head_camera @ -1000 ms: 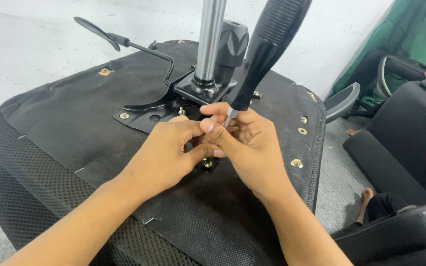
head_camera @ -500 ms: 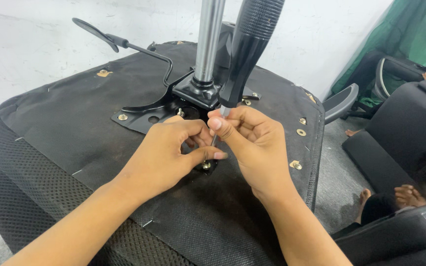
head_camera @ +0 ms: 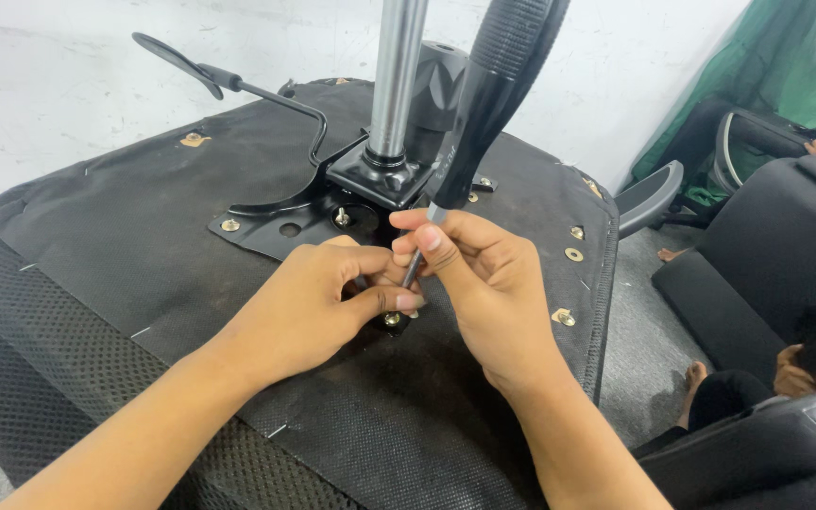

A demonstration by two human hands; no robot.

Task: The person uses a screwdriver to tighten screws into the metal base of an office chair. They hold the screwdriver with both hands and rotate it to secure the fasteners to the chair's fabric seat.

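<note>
Two hands meet over upturned chair seat (head_camera: 144, 255). Left hand (head_camera: 318, 307) curled, thumb and forefinger pinched near screw (head_camera: 392, 319); whether they touch it, cannot tell. Right hand (head_camera: 488, 283) grips metal shaft of screwdriver (head_camera: 493, 104) between fingertips, black handle tilting up and far-right, tip down at screw. Black mounting plate (head_camera: 280, 222) and steel column (head_camera: 397, 80) just beyond.

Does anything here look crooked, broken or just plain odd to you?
Little stands out. The chair seat lies underside up, so its metal post points upward. The screwdriver leans rather than standing straight over the screw, pinched by the left hand and right hand. No damage or spill shows.
</note>
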